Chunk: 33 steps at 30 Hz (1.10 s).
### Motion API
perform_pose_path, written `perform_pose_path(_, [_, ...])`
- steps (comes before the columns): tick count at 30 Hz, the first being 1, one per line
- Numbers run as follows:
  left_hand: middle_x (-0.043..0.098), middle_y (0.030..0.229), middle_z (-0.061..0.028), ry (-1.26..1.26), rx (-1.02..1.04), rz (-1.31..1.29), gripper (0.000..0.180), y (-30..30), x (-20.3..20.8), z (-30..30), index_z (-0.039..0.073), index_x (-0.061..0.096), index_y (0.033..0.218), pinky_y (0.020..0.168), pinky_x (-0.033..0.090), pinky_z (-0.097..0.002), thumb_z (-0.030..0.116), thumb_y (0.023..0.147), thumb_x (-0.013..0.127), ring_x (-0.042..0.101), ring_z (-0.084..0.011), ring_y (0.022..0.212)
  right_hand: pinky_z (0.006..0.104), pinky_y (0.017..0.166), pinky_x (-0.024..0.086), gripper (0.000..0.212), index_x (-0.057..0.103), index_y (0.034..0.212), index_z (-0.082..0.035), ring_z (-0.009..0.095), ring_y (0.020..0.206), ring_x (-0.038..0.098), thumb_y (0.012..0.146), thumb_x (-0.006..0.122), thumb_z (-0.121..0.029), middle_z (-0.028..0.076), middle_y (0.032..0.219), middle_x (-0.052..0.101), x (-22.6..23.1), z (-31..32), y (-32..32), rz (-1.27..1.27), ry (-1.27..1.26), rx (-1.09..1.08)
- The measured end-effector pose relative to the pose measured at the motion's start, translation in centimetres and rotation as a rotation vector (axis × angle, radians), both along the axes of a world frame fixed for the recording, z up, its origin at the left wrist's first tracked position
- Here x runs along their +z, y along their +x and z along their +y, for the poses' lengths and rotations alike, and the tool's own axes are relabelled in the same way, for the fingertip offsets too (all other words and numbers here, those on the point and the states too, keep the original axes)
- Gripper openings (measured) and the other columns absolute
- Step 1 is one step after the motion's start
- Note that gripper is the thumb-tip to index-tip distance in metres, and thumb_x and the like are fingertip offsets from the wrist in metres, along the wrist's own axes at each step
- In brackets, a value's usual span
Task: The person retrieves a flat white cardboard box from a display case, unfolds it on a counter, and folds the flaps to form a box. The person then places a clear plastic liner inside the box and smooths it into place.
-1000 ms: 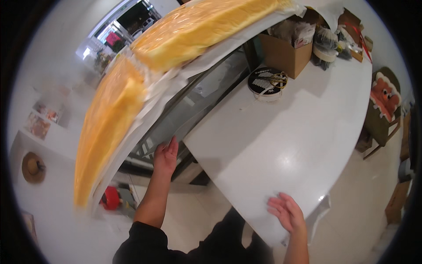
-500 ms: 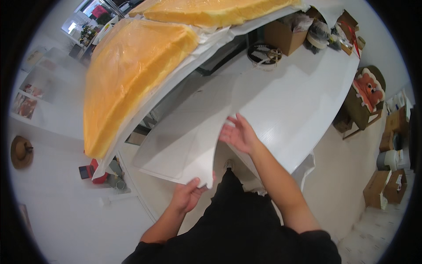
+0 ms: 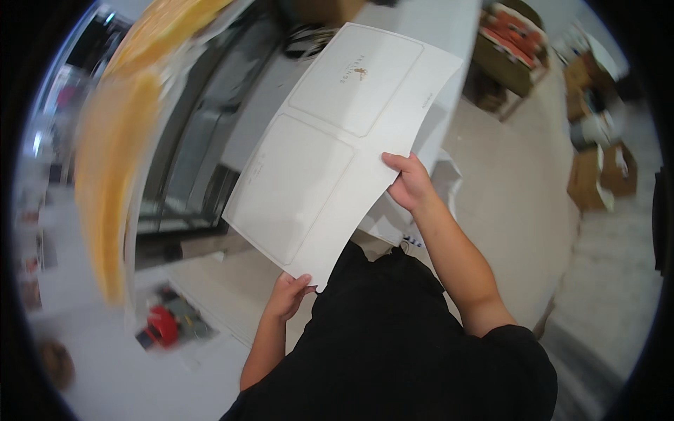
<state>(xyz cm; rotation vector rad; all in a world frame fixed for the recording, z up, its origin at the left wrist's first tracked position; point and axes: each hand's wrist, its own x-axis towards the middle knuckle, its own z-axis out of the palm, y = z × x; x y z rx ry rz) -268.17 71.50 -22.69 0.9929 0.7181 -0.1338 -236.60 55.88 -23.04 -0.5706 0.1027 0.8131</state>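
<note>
A large white sheet of card (image 3: 330, 154) is held up in front of me, slightly bowed, with two outlined rounded panels and small print on its face. My left hand (image 3: 286, 296) pinches its near corner, thumb on top. Farther along the right-hand edge, my right hand (image 3: 409, 181) grips the sheet with its thumb over the face and its fingers out of sight beneath. The sheet covers much of the white table (image 3: 449, 31) beyond.
Plastic-wrapped yellow foam (image 3: 116, 189) stands at the left, blurred, beside a dark metal frame (image 3: 203, 133). A green chair with an orange cushion (image 3: 516, 42) is at the far right, near open cardboard boxes (image 3: 593, 179). A red object (image 3: 161, 326) lies at the lower left.
My right hand, open beside the edge before, has closed on it. The sheet has been raised, and its printed face now shows toward me. My view has swung to the right.
</note>
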Motion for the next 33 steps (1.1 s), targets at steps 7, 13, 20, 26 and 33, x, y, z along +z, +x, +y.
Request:
perform_pose_path(7, [0.068,0.106,-0.0116,0.290,-0.433,0.133,0.023,4.0,-0.2,2.8,0.001,0.059,0.109,0.086,0.052,-0.0338,0.020,0.096,0.057,0.067,-0.0195,0.094,0.0437,0.100,0.047,0.040,0.046,0.130,0.004,0.029,0.116,0.057,0.094,0.057,-0.009,0.016,0.128,0.056,4.1,-6.1,-3.3,-0.135,0.005,-0.297])
perform_pose_path(13, [0.071,0.094,-0.0137,0.473,-0.554,0.041,0.018,9.0,0.6,2.8,0.000,0.060,0.099,0.082,0.052,-0.0309,0.017,0.098,0.055,0.068,-0.0187,0.089,0.0403,0.097,0.048,0.040,0.050,0.127,0.006,0.025,0.114,0.058,0.093,0.061,-0.012,0.015,0.125,0.058,8.5,-14.7,-2.8,-0.330,-0.043,-0.446])
perform_pose_path(20, [0.068,0.105,-0.0141,0.626,-0.356,-0.282,0.016,12.6,4.0,3.4,-0.001,0.058,0.105,0.082,0.050,-0.0289,0.012,0.098,0.054,0.066,-0.0188,0.090,0.0309,0.091,0.048,0.040,0.055,0.126,0.001,0.014,0.104,0.060,0.090,0.065,-0.014,0.006,0.115,0.064,14.8,-22.0,-3.1,-0.687,-0.432,-0.360])
perform_pose_path(26, [0.058,0.127,-0.0174,0.561,-0.245,-0.505,0.033,15.4,7.0,1.1,-0.003,0.048,0.128,0.098,0.045,-0.0341,0.009,0.097,0.052,0.058,-0.0237,0.113,0.0295,0.087,0.048,0.043,0.059,0.122,0.001,0.012,0.098,0.061,0.085,0.071,-0.019,0.006,0.110,0.066,18.6,-23.0,-2.7,-0.893,-0.710,-0.225])
perform_pose_path(33, [0.063,0.111,-0.0134,0.408,-0.235,-0.514,0.029,15.5,7.5,-2.3,-0.004,0.050,0.122,0.093,0.049,-0.0315,0.007,0.096,0.055,0.061,-0.0189,0.102,0.0297,0.088,0.048,0.047,0.060,0.121,0.000,0.012,0.099,0.060,0.083,0.073,-0.024,0.005,0.108,0.065,21.0,-21.4,-2.9,-0.933,-0.823,-0.029])
